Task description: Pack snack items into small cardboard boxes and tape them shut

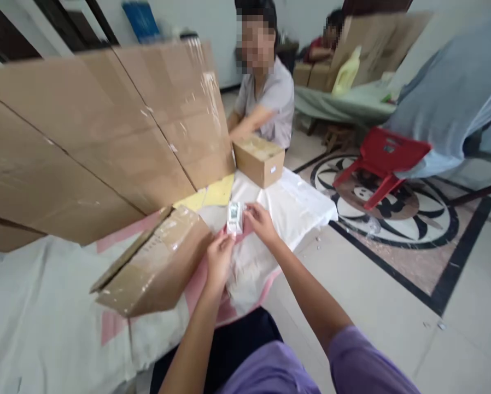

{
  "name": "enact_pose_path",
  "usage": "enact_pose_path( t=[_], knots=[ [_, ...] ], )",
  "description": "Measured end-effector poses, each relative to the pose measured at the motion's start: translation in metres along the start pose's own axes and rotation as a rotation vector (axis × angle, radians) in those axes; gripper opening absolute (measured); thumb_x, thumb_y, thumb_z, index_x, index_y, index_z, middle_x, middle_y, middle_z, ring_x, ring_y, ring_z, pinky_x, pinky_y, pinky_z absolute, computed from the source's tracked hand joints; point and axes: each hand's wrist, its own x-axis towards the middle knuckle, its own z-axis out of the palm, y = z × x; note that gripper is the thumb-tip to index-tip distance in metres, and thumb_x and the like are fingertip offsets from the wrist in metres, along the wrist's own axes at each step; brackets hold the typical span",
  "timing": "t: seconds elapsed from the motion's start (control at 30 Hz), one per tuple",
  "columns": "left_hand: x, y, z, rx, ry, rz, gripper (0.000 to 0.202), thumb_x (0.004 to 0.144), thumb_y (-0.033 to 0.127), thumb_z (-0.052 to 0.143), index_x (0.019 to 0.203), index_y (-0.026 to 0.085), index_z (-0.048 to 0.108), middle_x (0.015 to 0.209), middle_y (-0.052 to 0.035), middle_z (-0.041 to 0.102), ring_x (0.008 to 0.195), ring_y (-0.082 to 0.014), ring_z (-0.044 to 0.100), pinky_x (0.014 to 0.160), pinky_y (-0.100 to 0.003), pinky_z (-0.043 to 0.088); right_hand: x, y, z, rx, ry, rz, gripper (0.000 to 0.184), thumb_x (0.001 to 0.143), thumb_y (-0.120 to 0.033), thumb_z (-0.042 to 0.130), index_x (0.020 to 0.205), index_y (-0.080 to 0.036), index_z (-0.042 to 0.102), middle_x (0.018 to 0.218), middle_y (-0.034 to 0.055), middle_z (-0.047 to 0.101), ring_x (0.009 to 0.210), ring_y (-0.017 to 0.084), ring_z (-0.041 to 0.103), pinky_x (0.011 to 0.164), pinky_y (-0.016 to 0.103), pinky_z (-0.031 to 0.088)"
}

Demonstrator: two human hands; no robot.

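Observation:
A small white box (234, 218) with a dark, greenish printed panel is held up over the cloth-covered table. My left hand (221, 256) grips it at its lower edge, fingers closed. At its right side is my right hand (261, 223), fingers bent and fingertips pressed together against the edge. Fine detail on the box is too blurred to read. Close to my left hand a tilted brown cardboard carton (159, 268) rests on the cloth (253, 268).
Large cardboard panels (106, 131) stand along the table's far left side. Beyond my hands sits a cardboard box (257, 158), with a person (266, 104) behind it. A red plastic chair (393, 150) and a yellow jug (347, 72) are at the right.

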Motion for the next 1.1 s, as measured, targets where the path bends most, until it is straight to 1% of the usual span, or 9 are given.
enact_pose_path(
  t=[0.23,0.5,0.6,0.7,0.77,0.83,0.9,1.0,1.1],
  knots=[
    [-0.025,0.011,-0.027,0.048,-0.068,0.160,0.030,0.086,0.039,0.064,0.100,0.015,0.075,0.104,-0.0099,0.075,0.100,-0.0250,0.068,0.087,-0.032,0.053,-0.046,-0.054,0.000,0.199,-0.408,0.030,0.027,0.091,-0.041,0.066,0.105,-0.019,0.072,0.094,0.0042,0.071,0.075,0.014,0.063,0.068,0.026,0.050],
    [-0.047,0.019,-0.060,0.058,-0.065,0.152,0.031,0.086,0.041,0.064,0.099,0.015,0.074,0.089,-0.0089,0.074,0.086,-0.0237,0.068,0.080,-0.031,0.051,-0.065,-0.099,0.028,0.029,-0.348,-0.165,0.022,0.098,-0.031,0.056,0.086,-0.019,0.070,0.081,0.0033,0.066,0.070,0.015,0.058,0.063,0.027,0.043],
    [-0.061,0.022,-0.076,0.230,-0.029,0.184,0.029,0.093,0.037,0.053,0.086,0.015,0.072,0.082,-0.0082,0.072,0.080,-0.0222,0.066,0.073,-0.030,0.048,-0.067,-0.117,0.028,-0.041,-0.330,-0.283,0.024,0.100,-0.028,0.051,0.083,-0.020,0.067,0.079,0.0036,0.063,0.072,0.016,0.058,0.066,0.029,0.044],
    [-0.082,0.033,-0.092,0.431,0.054,0.192,0.032,0.095,0.030,0.046,0.076,0.016,0.068,0.074,-0.0071,0.069,0.071,-0.0214,0.063,0.068,-0.032,0.044,-0.055,-0.144,0.018,-0.023,-0.164,-0.307,0.024,0.100,-0.030,0.052,0.081,-0.021,0.063,0.076,0.0028,0.059,0.070,0.017,0.055,0.065,0.030,0.043],
    [-0.095,0.046,-0.100,0.561,0.181,0.283,0.032,0.097,0.029,0.044,0.089,0.017,0.072,0.084,-0.0082,0.073,0.080,-0.0238,0.065,0.077,-0.036,0.045,-0.042,-0.165,0.012,-0.010,-0.171,-0.301,0.022,0.099,-0.032,0.056,0.082,-0.021,0.063,0.077,0.0023,0.059,0.069,0.017,0.054,0.065,0.031,0.043],
    [-0.101,0.060,-0.109,0.783,0.346,0.418,0.033,0.099,0.031,0.043,0.116,0.021,0.070,0.110,-0.0107,0.073,0.106,-0.0297,0.064,0.096,-0.047,0.043,-0.028,-0.183,0.012,0.001,-0.293,-0.346,0.019,0.098,-0.033,0.059,0.084,-0.022,0.066,0.086,0.0038,0.060,0.080,0.018,0.058,0.074,0.033,0.047],
    [-0.099,0.069,-0.120,1.015,0.454,0.487,0.044,0.097,0.032,0.050,0.139,0.022,0.057,0.140,-0.0130,0.061,0.134,-0.0365,0.048,0.111,-0.062,0.029,-0.015,-0.195,0.020,0.007,-0.402,-0.426,0.016,0.097,-0.033,0.061,0.087,-0.023,0.069,0.104,0.0068,0.061,0.103,0.022,0.059,0.092,0.039,0.048],
    [-0.086,0.066,-0.144,1.227,0.421,0.471,0.060,0.093,0.029,0.056,0.151,0.021,0.043,0.160,-0.0106,0.037,0.150,-0.0395,0.023,0.116,-0.074,0.008,-0.001,-0.201,0.040,-0.053,-0.520,-0.505,0.015,0.096,-0.033,0.061,0.088,-0.024,0.070,0.128,0.0086,0.056,0.126,0.027,0.050,0.110,0.048,0.038],
    [-0.076,0.053,-0.169,1.264,0.266,0.484,0.058,0.095,0.025,0.053,0.151,0.024,0.042,0.158,-0.0068,0.040,0.148,-0.0358,0.031,0.118,-0.072,0.009,0.012,-0.198,0.062,-0.122,-0.685,-0.507,0.014,0.094,-0.033,0.064,0.086,-0.024,0.070,0.136,0.0073,0.054,0.131,0.028,0.046,0.115,0.053,0.032]
  ],
)
